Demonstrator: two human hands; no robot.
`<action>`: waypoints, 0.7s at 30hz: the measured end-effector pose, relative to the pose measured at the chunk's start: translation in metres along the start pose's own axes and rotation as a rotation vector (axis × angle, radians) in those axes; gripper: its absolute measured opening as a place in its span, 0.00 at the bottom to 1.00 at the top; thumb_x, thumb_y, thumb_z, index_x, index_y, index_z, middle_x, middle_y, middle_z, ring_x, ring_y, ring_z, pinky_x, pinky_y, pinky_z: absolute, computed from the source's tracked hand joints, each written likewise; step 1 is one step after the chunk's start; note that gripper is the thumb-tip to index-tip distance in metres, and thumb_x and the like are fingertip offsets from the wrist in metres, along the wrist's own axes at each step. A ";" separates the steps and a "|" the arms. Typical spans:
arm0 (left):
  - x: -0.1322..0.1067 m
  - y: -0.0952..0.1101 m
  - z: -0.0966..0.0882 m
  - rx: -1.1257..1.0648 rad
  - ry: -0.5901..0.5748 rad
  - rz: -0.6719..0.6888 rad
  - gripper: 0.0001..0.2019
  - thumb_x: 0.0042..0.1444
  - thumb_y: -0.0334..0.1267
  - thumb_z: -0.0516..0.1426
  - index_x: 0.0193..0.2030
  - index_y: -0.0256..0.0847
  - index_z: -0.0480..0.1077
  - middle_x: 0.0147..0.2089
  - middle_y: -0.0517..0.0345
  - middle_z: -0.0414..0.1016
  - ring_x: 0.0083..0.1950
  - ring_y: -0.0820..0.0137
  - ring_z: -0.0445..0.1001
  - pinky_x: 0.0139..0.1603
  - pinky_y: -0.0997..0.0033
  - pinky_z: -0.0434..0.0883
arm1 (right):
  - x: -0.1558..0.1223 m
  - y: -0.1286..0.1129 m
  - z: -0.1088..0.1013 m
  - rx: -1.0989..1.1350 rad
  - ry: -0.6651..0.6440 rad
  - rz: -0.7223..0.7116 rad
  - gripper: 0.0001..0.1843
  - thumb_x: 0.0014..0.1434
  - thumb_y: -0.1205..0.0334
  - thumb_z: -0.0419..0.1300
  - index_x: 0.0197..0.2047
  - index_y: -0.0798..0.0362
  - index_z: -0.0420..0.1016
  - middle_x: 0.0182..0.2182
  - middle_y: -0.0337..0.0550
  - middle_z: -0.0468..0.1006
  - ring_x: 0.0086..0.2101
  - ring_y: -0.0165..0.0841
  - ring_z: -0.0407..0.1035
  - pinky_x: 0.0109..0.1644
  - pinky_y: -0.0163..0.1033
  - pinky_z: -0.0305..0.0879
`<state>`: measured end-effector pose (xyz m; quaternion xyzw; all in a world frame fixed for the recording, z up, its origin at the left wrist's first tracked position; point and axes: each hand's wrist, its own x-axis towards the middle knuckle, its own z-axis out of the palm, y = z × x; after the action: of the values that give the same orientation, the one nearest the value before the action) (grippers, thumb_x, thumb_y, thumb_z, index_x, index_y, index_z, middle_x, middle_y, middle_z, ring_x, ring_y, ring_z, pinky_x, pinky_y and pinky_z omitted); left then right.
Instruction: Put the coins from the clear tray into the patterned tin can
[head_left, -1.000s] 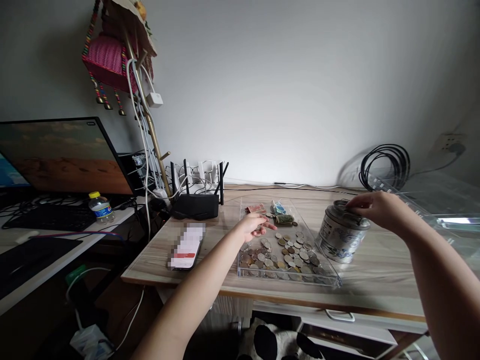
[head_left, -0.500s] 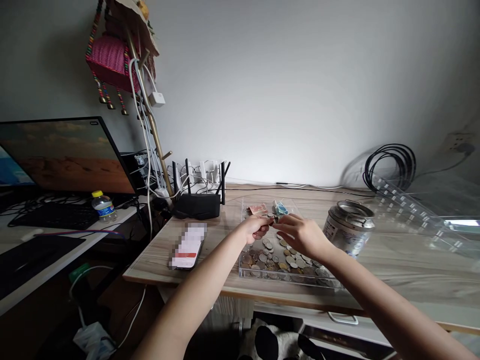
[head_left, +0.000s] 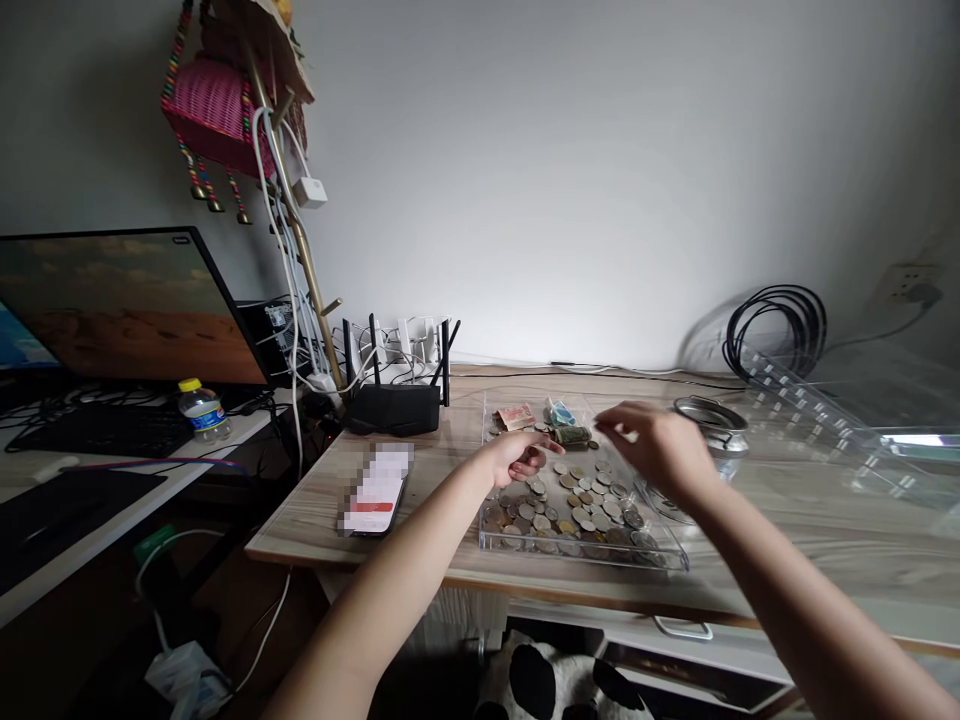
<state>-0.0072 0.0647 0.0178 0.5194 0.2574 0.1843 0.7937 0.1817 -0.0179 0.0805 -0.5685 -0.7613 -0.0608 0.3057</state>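
While phone [head_left: 375, 490] lies left of tray [head_left: 585, 553], I note left hand [head_left: 517, 458] over tray's left rear, fingers curled, contents unclear | coins [head_left: 581, 500] spread inside tray | right hand [head_left: 664, 452] has parted from the other, now above tray's right rear beside tin [head_left: 716, 415], fingertips pinched, blurred, grip unconfirmed; I judge a hand-to-hand pass done.

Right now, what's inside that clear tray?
Loose coins cover its floor, with folded banknotes at the far end. The left hand covers part of the tray, so what lies beneath it is hidden.
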 end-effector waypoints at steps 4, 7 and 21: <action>0.007 -0.003 -0.007 -0.131 0.177 0.024 0.09 0.49 0.29 0.46 0.36 0.33 0.63 0.18 0.65 0.56 0.13 0.84 0.47 0.13 0.81 0.40 | 0.004 0.053 -0.042 -0.090 0.174 0.239 0.13 0.46 0.51 0.57 0.30 0.50 0.74 0.25 0.42 0.75 0.25 0.33 0.66 0.28 0.38 0.60; 0.012 -0.005 -0.010 -0.200 0.266 0.039 0.09 0.47 0.24 0.44 0.35 0.31 0.62 0.21 0.59 0.61 0.15 0.83 0.53 0.14 0.82 0.44 | 0.007 0.084 -0.059 -0.119 0.112 0.333 0.10 0.43 0.54 0.59 0.28 0.51 0.75 0.23 0.44 0.74 0.25 0.35 0.67 0.28 0.39 0.60; 0.008 -0.002 -0.008 -0.147 0.320 0.099 0.11 0.54 0.29 0.45 0.44 0.33 0.58 0.34 0.42 0.72 0.20 0.78 0.65 0.15 0.82 0.48 | 0.009 0.109 -0.060 -0.145 -0.066 0.240 0.07 0.43 0.56 0.59 0.24 0.49 0.75 0.23 0.43 0.75 0.25 0.35 0.67 0.29 0.37 0.61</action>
<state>-0.0058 0.0739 0.0120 0.4361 0.3404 0.3219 0.7683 0.3022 0.0005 0.1061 -0.6780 -0.6909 -0.0600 0.2437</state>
